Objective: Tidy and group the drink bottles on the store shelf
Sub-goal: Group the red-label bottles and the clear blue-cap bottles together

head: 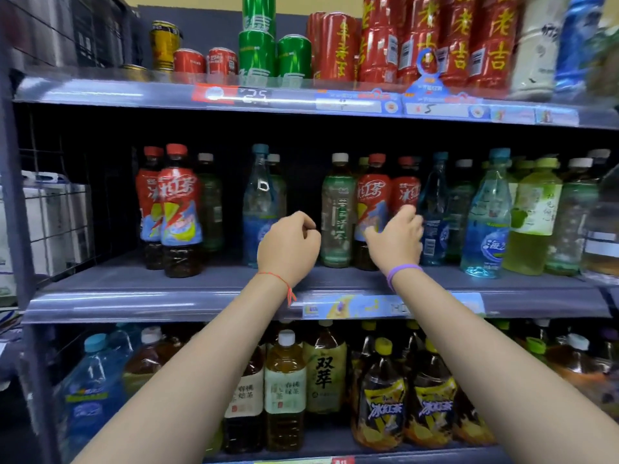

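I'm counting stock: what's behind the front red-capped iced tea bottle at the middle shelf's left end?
A second red-capped iced tea bottle stands behind the front one, partly covered. Anything deeper is hidden.

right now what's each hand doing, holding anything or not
Left hand: fingers curled, holding nothing, in front of the middle shelf.
Right hand: reaching at a red iced tea bottle; grip cannot be told.
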A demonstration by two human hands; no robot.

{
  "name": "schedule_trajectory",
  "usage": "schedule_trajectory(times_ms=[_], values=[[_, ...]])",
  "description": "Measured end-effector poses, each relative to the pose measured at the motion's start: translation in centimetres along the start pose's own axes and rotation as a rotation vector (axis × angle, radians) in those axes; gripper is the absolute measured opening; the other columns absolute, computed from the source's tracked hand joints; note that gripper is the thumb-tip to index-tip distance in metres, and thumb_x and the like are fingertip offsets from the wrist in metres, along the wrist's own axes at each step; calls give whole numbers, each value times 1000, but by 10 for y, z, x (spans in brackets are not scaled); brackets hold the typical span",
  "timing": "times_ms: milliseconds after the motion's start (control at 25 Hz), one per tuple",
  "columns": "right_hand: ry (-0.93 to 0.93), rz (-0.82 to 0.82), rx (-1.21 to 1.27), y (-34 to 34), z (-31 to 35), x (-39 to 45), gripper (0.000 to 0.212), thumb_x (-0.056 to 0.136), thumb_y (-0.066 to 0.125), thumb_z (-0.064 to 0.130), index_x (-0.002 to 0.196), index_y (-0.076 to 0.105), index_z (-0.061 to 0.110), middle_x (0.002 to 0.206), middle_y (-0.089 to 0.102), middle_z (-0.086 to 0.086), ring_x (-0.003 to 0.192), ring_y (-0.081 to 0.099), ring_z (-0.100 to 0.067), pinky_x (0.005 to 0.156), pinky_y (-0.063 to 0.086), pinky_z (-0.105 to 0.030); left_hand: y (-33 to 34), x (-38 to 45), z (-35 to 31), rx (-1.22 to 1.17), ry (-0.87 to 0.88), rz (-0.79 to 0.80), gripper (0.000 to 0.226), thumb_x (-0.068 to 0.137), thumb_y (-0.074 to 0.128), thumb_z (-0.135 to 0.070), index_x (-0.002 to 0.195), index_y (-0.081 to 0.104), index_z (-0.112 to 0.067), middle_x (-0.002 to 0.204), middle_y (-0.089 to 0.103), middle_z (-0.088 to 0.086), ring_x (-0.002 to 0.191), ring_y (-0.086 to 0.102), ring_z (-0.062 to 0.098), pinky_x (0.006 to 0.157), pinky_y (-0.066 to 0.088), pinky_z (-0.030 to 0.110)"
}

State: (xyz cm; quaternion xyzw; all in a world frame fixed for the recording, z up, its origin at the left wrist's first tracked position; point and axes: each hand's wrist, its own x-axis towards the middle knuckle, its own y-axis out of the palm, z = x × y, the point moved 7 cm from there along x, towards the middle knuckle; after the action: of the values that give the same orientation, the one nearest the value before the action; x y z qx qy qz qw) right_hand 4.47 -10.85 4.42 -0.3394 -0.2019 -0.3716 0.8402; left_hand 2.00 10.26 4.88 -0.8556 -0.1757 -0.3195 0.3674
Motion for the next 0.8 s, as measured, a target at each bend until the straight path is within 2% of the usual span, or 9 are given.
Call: schedule_trajectory(times_ms=[80, 160, 280, 400, 520, 560, 600, 720, 800], values=[[85, 259, 91, 15, -17, 11, 56, 88, 69, 37, 122, 39, 3, 116, 52, -12, 105, 55, -31, 79, 46, -39, 25, 5, -6, -7, -23, 97, 22, 91, 54, -24, 110, 65, -22, 109, 63, -1, 97, 58, 19, 83, 47, 32], [125, 446, 142, 25, -23, 11, 58, 88, 70, 41, 121, 41, 4, 100, 53, -6, 85, 56, -22, 67, 43, -33, 44, 6, -15, 0, 10, 183, 31, 91, 56, -26, 121, 60, -19, 119, 58, 4, 105, 58, 22, 90, 47, 34], [80, 488, 143, 32, -27, 18, 59, 84, 73, 44, 119, 47, 5, 104, 54, -6, 89, 54, -21, 74, 44, -32, 63, 9, -20, -37, 15, 238, 45, 92, 58, -28, 135, 50, -16, 129, 52, 7, 111, 56, 23, 92, 44, 32], [-31, 536, 188, 30, -25, 17, 59, 75, 79, 47, 114, 55, 10, 105, 63, -1, 92, 61, -17, 83, 54, -34, 73, 12, -20, -138, -34, 155, 57, 90, 63, -38, 138, 43, -15, 129, 53, 9, 109, 57, 25, 93, 47, 37], [-201, 835, 175, 18, -21, 2, 40, 82, 71, 23, 119, 59, 14, 103, 67, 1, 81, 65, -13, 71, 57, -29, 73, 16, -28, -258, -76, -20, 69, 82, 70, -50, 133, 42, -13, 124, 55, 5, 105, 59, 24, 89, 50, 40], [-218, 874, 185, 12, -23, 3, 36, 85, 66, 17, 120, 59, 15, 100, 66, 2, 79, 65, -14, 67, 58, -29, 73, 17, -30, -269, -88, -58, 68, 80, 73, -49, 128, 42, -13, 120, 56, 4, 100, 59, 23, 85, 50, 38], [-198, 797, 201, 4, -28, 14, 34, 86, 62, 14, 120, 59, 15, 98, 66, 0, 79, 66, -18, 66, 59, -32, 73, 17, -32, -261, -106, -91, 65, 79, 74, -47, 122, 41, -13, 115, 57, 4, 94, 59, 24, 78, 49, 35], [-27, 339, 178, -19, -60, 62, 28, 85, 61, 23, 106, 49, 9, 96, 65, -10, 77, 67, -31, 66, 59, -42, 80, 19, -35, -202, -155, -116, 57, 80, 72, -46, 111, 38, -13, 105, 61, 8, 84, 60, 27, 70, 48, 35], [-4, 313, 84, -14, -68, 67, 31, 84, 62, 31, 100, 49, 8, 93, 67, -12, 73, 66, -31, 66, 56, -40, 84, 20, -36, -187, -159, -104, 55, 81, 71, -46, 108, 36, -13, 104, 60, 10, 85, 62, 30, 73, 53, 41]])
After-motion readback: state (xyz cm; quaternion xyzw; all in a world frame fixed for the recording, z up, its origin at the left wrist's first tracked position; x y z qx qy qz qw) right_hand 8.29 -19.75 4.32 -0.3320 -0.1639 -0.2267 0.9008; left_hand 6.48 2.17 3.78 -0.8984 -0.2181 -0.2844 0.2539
